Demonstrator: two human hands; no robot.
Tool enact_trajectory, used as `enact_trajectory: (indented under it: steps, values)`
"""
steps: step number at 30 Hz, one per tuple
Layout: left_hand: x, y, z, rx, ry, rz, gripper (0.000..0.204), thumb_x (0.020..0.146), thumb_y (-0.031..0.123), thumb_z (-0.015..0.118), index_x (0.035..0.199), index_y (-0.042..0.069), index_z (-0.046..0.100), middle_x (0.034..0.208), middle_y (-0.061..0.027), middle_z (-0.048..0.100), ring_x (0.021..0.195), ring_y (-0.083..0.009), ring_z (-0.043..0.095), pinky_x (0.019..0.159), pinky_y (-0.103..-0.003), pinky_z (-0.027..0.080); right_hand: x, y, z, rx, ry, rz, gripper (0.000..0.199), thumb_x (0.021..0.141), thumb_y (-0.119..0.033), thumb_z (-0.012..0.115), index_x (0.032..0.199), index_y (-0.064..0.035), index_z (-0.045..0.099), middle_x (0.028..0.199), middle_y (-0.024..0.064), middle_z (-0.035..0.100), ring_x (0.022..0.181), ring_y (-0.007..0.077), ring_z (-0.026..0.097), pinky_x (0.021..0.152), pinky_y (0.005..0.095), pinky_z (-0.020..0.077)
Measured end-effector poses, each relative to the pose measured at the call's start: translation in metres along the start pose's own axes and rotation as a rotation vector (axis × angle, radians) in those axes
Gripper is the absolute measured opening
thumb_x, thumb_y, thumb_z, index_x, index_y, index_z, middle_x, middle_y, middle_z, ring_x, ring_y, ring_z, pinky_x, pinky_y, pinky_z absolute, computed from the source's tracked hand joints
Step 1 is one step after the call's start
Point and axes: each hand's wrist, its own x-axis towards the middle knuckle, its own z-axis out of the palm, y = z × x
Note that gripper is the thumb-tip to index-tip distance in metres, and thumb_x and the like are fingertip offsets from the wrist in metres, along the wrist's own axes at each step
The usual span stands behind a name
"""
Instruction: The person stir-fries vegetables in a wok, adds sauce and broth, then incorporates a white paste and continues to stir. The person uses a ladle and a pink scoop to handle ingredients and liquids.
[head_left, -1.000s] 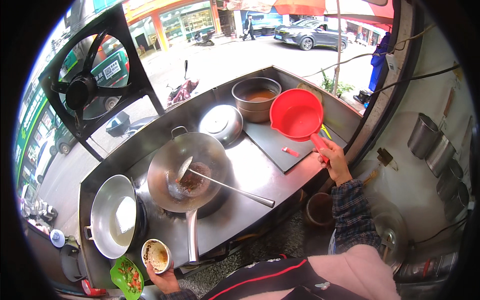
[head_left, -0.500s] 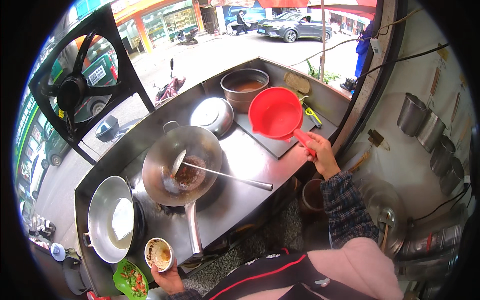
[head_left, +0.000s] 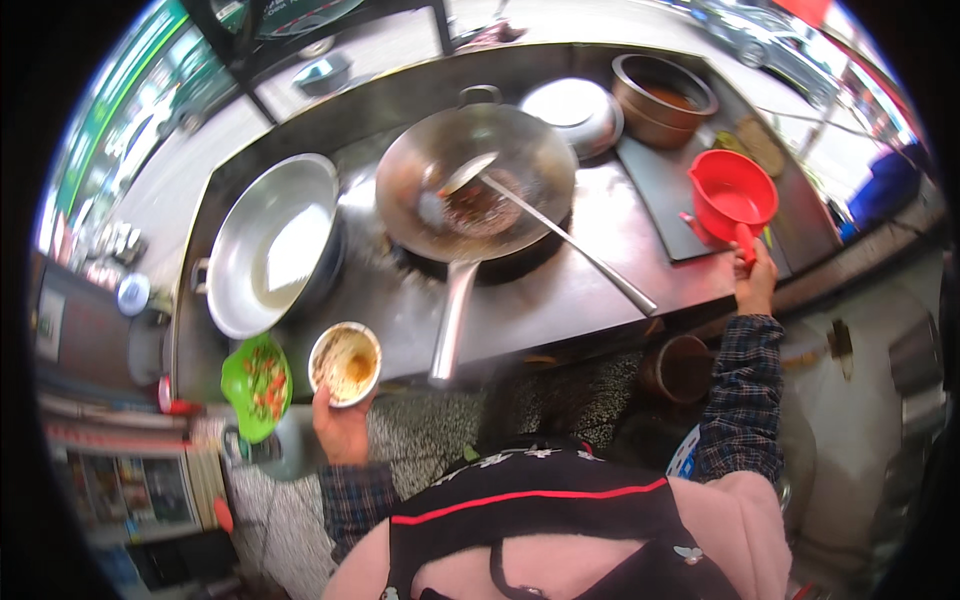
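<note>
My right hand (head_left: pixel 757 275) is closed round the handle of a red plastic dipper (head_left: pixel 732 190), above or on the counter's right end; whether it rests there I cannot tell. In my left hand (head_left: pixel 341 428) is a small white bowl (head_left: pixel 345 362) with sauce and yellowish residue inside, tilted toward me at the counter's front edge. Between the hands sits a wok (head_left: pixel 410 210) with dark sauce in its bottom. A long-handled metal ladle (head_left: pixel 570 240) leans in it, its handle reaching out to the right.
At left stands a wide metal basin (head_left: pixel 235 270) with liquid, beside a green bowl (head_left: pixel 238 372) of chopped vegetables. Behind are an upturned metal bowl (head_left: pixel 575 105) and a brown pot (head_left: pixel 655 125) of liquid. A grey board (head_left: pixel 660 200) lies at right.
My view has swung left and down. The red dipper has come lower and farther from me, closer to the counter. The white bowl stays in my left hand.
</note>
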Motion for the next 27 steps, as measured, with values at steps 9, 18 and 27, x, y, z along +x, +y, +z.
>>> enact_trajectory:
  steps: [9, 18, 27]
  values:
    - [-0.021, -0.002, 0.018, 0.067, -0.017, 0.049, 0.054, 0.095, 0.025, 0.051, 0.139, -0.002, 0.036, 0.137, -0.0187, 0.049, 0.123, -0.0311, 0.053, 0.097, -0.047, 0.051, 0.087, 0.022, -0.027, 0.073, -0.216, 0.130, 0.067, 0.099, -0.044, 0.048, 0.134, 0.0119, 0.036, 0.120, 0.0284, 0.056, 0.105, 0.0316, 0.062, 0.089, 0.0346, 0.0552]
    - [0.001, 0.006, 0.016, 0.039, -0.047, 0.050, 0.044, 0.091, 0.014, 0.059, 0.130, -0.001, 0.046, 0.125, -0.0136, 0.057, 0.115, -0.0238, 0.057, 0.097, -0.040, 0.050, -0.073, 0.009, -0.081, -0.129, 0.015, 0.117, 0.073, 0.098, -0.048, 0.048, 0.138, 0.0111, 0.030, 0.132, 0.0262, 0.050, 0.118, 0.0310, 0.056, 0.097, 0.0364, 0.0503]
    - [0.077, 0.043, -0.004, 0.297, -0.301, -0.120, 0.068, 0.077, 0.035, 0.068, 0.129, -0.003, 0.048, 0.128, -0.0166, 0.054, 0.115, -0.0286, 0.055, 0.102, -0.043, 0.043, -0.375, 0.046, -0.048, -0.273, -0.022, -0.049, 0.039, 0.100, -0.022, 0.042, 0.126, 0.0046, 0.051, 0.117, 0.0195, 0.064, 0.092, 0.0223, 0.066, 0.079, 0.0293, 0.0534]
